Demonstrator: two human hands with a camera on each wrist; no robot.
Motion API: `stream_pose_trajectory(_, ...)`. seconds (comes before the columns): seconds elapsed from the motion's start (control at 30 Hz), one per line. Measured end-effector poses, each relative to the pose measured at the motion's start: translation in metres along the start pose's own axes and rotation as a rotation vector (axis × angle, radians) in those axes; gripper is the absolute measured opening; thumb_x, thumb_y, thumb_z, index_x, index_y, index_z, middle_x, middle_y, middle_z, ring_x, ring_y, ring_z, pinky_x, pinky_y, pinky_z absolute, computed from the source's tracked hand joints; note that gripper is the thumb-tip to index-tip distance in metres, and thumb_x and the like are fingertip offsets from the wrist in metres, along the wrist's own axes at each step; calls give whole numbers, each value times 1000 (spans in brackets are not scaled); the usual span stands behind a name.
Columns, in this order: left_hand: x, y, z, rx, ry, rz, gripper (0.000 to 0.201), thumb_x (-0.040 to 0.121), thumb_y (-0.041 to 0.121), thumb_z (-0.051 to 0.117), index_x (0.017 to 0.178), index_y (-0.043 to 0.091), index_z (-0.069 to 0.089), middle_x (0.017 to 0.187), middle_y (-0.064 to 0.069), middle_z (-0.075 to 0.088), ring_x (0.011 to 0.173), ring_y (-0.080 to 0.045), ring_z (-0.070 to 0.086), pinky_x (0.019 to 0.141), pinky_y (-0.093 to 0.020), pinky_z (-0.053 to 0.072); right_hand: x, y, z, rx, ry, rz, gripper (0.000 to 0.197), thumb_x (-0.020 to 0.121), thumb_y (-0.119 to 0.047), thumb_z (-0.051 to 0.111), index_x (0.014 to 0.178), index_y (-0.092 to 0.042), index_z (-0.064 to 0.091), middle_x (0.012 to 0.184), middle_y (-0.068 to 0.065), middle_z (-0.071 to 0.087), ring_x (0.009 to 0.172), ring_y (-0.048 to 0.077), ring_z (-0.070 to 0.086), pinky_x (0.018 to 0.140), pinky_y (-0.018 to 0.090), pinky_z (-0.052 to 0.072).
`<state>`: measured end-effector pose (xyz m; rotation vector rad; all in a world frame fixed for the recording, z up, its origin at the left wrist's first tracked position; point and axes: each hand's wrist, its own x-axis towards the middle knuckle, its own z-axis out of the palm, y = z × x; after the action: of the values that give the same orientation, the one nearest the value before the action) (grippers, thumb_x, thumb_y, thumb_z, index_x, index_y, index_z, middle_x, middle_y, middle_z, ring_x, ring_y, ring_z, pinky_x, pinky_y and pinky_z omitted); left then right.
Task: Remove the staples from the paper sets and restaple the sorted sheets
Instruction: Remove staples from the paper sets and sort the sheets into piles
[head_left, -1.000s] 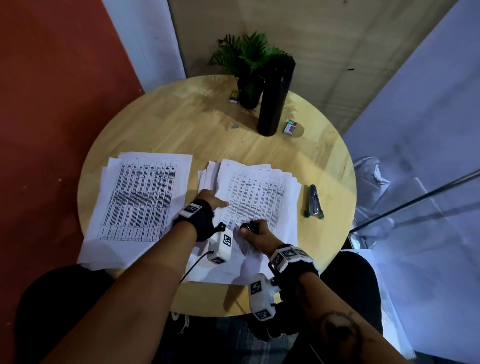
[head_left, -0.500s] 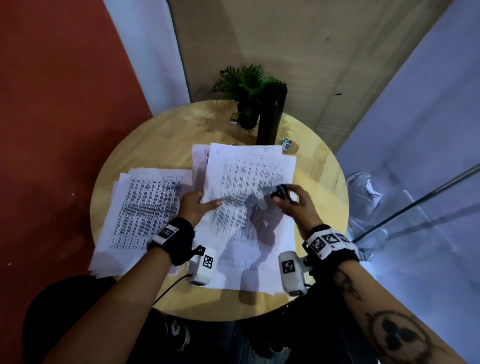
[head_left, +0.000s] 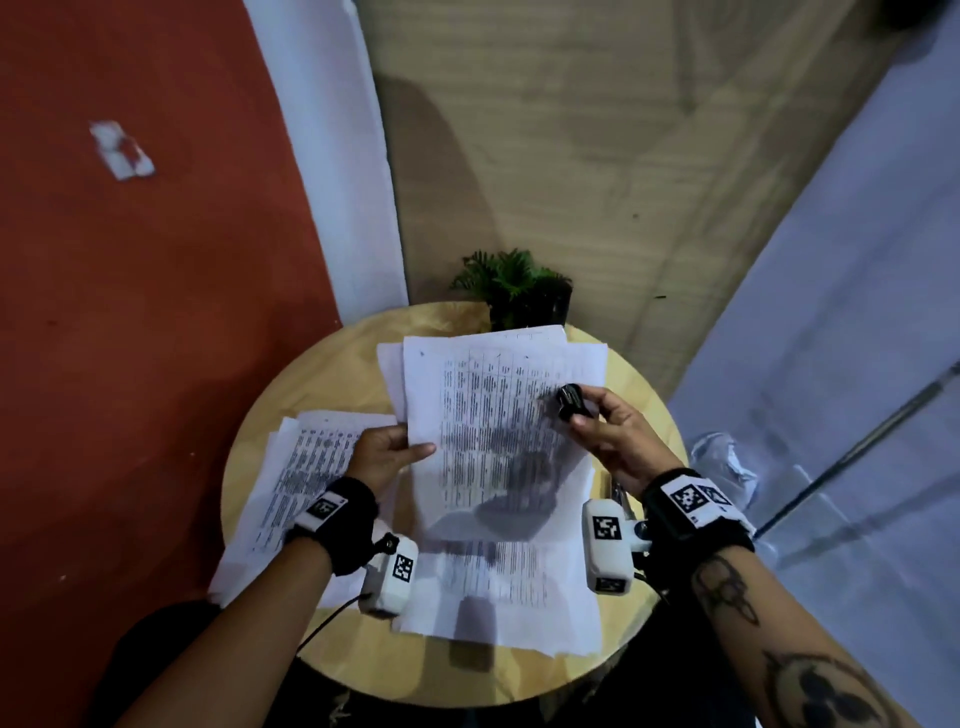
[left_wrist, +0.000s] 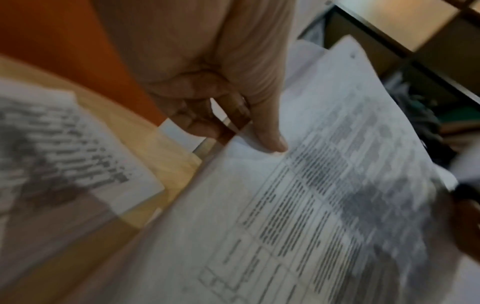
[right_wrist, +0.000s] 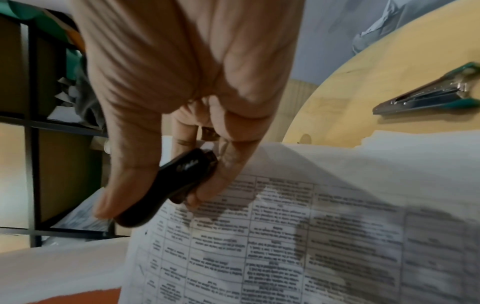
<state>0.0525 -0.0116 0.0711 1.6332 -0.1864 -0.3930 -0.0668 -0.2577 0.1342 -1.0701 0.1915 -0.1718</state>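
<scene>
A set of printed sheets (head_left: 498, 415) (left_wrist: 324, 195) (right_wrist: 311, 236) is lifted off the round wooden table (head_left: 332, 364), tilted up toward me. My left hand (head_left: 389, 452) (left_wrist: 233, 115) pinches its left edge, thumb on top. My right hand (head_left: 602, 421) (right_wrist: 182, 164) grips a small black staple remover (head_left: 570, 400) (right_wrist: 179, 183) against the set's upper right part. More loose sheets (head_left: 498, 597) lie on the table under the lifted set. A second pile of printed sheets (head_left: 296, 483) (left_wrist: 59, 144) lies at the left.
A metal stapler (right_wrist: 428, 96) lies on the table to the right of the papers. A potted plant (head_left: 514, 286) stands at the table's far edge. Crumpled clear plastic (head_left: 727, 462) sits beyond the right rim. Red floor (head_left: 130, 312) lies to the left.
Both hands have raised the paper set from the table and tilted it up. My right hand with the staple remover moved from the lower middle of the sheets to the upper right.
</scene>
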Motion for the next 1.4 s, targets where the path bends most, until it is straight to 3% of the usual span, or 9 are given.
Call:
stream_pose_trajectory(0.1,-8,25,-9,46,121,86,21,71,-4,76,76,13,64,64,13,67,64,0,60,75,-29,45,-6,-12,10,27,-23,-48,90,23,-27,97,101,-6,58,92,2,72,86,15,69,75,24,56)
stream_pose_trajectory(0.3,-13,131,-25,96,239,572,92,41,57,86,118,44,37,127,0,45,120,-15,44,101,-26,37,-28,-48,28,32,-184,-171,58,25,-26,96,79,-21,76,87,-2,73,81,9,70,65,18,54)
stream_pose_trajectory(0.43,-24,184,-20,443,95,741,66,44,76,74,103,52,55,105,8,64,104,-20,60,89,-41,50,-38,-60,34,31,-238,-216,30,56,-6,84,80,-22,76,87,-1,73,82,10,70,65,19,55)
stream_pose_trajectory(0.5,-29,198,-14,526,-3,712,48,47,73,74,86,47,65,88,9,70,87,-16,65,83,-45,52,-41,-64,34,38,-206,-236,44,77,14,53,78,-23,76,85,-1,73,79,9,70,64,18,54)
stream_pose_trajectory(0.73,-43,205,3,427,-187,615,17,68,25,82,65,36,70,66,19,68,66,5,61,67,-19,46,-51,-67,32,52,-129,-273,35,69,10,64,81,-21,76,87,2,72,79,10,70,63,18,54)
stream_pose_trajectory(0.9,-47,206,8,456,-204,642,18,68,44,72,81,33,69,77,21,70,77,5,62,77,-22,48,-52,-70,40,-60,180,-440,87,19,-43,94,95,-17,61,87,0,73,79,5,68,66,16,54)
stream_pose_trajectory(1.0,-47,209,8,479,-204,649,30,67,50,70,87,28,72,86,13,73,83,-2,65,85,-32,51,-57,-81,62,-403,352,-695,61,47,-28,88,102,-15,64,110,20,61,98,17,65,87,26,52)
stream_pose_trajectory(1.2,-49,210,6,463,-190,636,26,64,50,74,82,32,75,82,19,73,81,2,65,83,-36,52,-49,-84,109,-1105,112,-1012,56,64,-21,77,114,-1,64,104,2,62,97,3,55,90,2,34)
stream_pose_trajectory(1.4,-52,215,8,478,-148,633,6,63,41,73,63,46,70,56,21,62,58,5,53,65,-27,44,-36,-84,124,-1474,40,-1173,40,65,-10,70,104,-4,65,102,11,64,89,33,59,72,36,47)
